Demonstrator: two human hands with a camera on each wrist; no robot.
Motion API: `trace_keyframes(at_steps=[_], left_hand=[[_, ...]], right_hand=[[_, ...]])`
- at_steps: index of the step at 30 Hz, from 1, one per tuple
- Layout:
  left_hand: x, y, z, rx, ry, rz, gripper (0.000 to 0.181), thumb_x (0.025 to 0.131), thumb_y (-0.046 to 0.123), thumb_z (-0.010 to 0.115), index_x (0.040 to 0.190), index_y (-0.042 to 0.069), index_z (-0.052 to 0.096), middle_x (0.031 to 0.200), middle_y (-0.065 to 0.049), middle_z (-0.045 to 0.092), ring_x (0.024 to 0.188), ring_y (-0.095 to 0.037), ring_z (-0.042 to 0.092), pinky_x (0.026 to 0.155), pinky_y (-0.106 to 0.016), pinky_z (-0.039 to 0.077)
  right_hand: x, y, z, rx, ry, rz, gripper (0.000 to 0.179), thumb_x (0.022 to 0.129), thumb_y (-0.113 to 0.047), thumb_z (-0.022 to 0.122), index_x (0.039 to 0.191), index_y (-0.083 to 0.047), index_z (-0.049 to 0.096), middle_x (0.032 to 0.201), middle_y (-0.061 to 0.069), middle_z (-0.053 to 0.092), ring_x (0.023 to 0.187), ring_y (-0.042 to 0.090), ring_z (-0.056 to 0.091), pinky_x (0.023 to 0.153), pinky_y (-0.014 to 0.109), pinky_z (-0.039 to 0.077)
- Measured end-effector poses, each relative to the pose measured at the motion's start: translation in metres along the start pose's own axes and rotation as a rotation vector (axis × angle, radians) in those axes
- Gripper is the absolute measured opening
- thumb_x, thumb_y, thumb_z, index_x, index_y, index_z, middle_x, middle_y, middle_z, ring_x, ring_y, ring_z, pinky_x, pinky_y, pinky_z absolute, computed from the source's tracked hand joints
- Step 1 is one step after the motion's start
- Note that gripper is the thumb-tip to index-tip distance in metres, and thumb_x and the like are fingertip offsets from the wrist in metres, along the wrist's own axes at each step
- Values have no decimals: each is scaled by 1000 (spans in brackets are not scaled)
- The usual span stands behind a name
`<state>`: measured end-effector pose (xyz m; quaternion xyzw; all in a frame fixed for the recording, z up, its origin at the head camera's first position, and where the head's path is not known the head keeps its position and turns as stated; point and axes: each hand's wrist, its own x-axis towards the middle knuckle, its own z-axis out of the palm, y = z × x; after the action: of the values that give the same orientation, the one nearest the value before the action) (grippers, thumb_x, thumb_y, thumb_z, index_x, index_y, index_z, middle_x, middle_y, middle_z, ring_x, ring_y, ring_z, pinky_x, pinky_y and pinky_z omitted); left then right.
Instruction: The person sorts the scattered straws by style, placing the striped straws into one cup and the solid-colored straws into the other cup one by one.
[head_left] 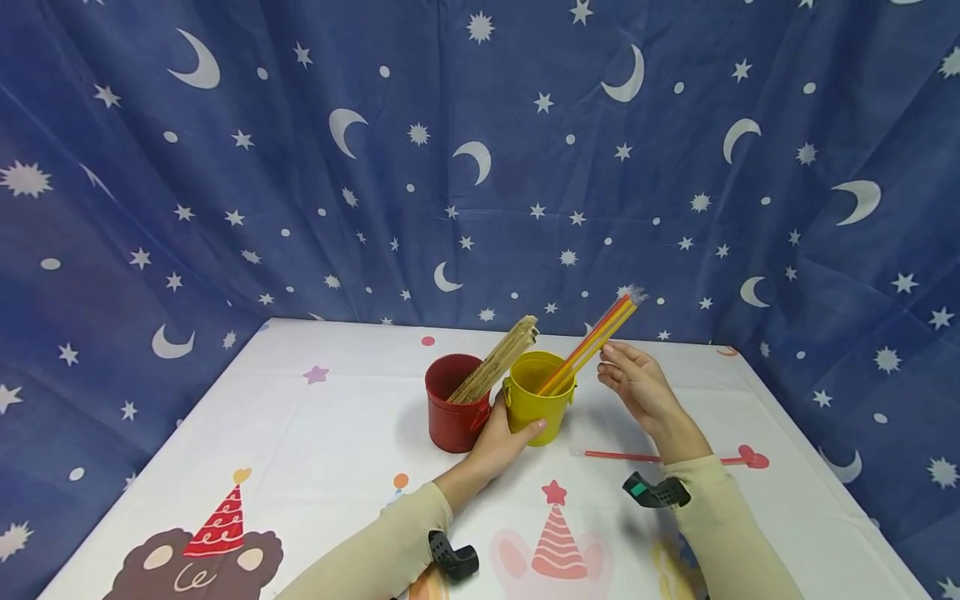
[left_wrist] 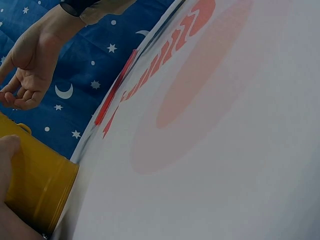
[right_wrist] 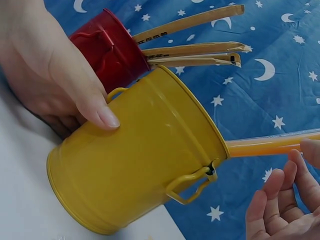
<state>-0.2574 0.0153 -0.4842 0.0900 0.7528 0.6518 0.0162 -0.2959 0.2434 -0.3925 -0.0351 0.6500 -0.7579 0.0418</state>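
Note:
My left hand point(head_left: 497, 437) grips the side of a yellow metal bucket point(head_left: 534, 408), its thumb lying across the front. Orange and yellow drinking straws point(head_left: 592, 343) in clear wrappers lean to the right out of this bucket. At their right edge my right hand point(head_left: 640, 386) pinches a straw between thumb and fingertip, the other fingers loosely bent; the right wrist view shows the thumb overlapping the orange straw point(right_wrist: 265, 146). Close beside, on the left, stands a red bucket point(head_left: 454, 421) with several paper-wrapped sticks point(head_left: 495, 362), probably chopsticks.
A red wrapped straw point(head_left: 622, 456) lies on the table below my right forearm. The white tablecloth point(head_left: 337, 433) has printed party figures. A blue curtain point(head_left: 480, 208) with moons and stars hangs behind the table's far edge.

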Motion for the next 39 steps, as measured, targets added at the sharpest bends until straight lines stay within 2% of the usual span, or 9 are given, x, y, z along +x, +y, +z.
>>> trace_keyframes(at_steps=[11, 20, 26, 32, 39], left_hand=[[-2, 1, 0, -4, 0, 7, 83, 93, 24, 71, 158, 5, 22, 157, -16, 39, 148, -34, 37, 127, -54, 24], [-2, 1, 0, -8, -2, 9, 84, 93, 23, 71, 158, 6, 20, 158, -15, 38, 148, -33, 37, 127, -53, 24], [1, 0, 0, -5, -4, 1, 84, 93, 24, 71, 158, 7, 21, 158, -15, 39, 148, -32, 38, 127, -51, 25], [1, 1, 0, -21, -9, 18, 83, 94, 23, 70, 158, 6, 21, 157, -15, 39, 148, -32, 38, 127, -52, 25], [-2, 3, -1, 3, -16, 30, 84, 94, 24, 70, 158, 6, 19, 158, -15, 38, 148, -33, 37, 127, -53, 24]], right_hand=[[-2, -3, -2, -47, 7, 0, 13, 101, -29, 62, 108, -18, 63, 92, -11, 64, 82, 2, 63, 85, 17, 56], [-4, -6, -3, -44, -10, -34, 10, 103, -25, 60, 102, -19, 67, 90, -10, 65, 81, 3, 64, 82, 17, 56], [-5, -10, -5, -48, -14, -34, 13, 102, -26, 61, 107, -15, 66, 92, -10, 66, 81, 2, 64, 83, 17, 57], [-11, -17, -12, -28, -52, -45, 14, 104, -27, 57, 104, -24, 70, 95, -11, 64, 84, 4, 64, 85, 17, 56], [-23, -22, -26, -43, -87, -33, 16, 105, -28, 56, 104, -23, 71, 94, -10, 66, 86, 5, 64, 86, 18, 56]])
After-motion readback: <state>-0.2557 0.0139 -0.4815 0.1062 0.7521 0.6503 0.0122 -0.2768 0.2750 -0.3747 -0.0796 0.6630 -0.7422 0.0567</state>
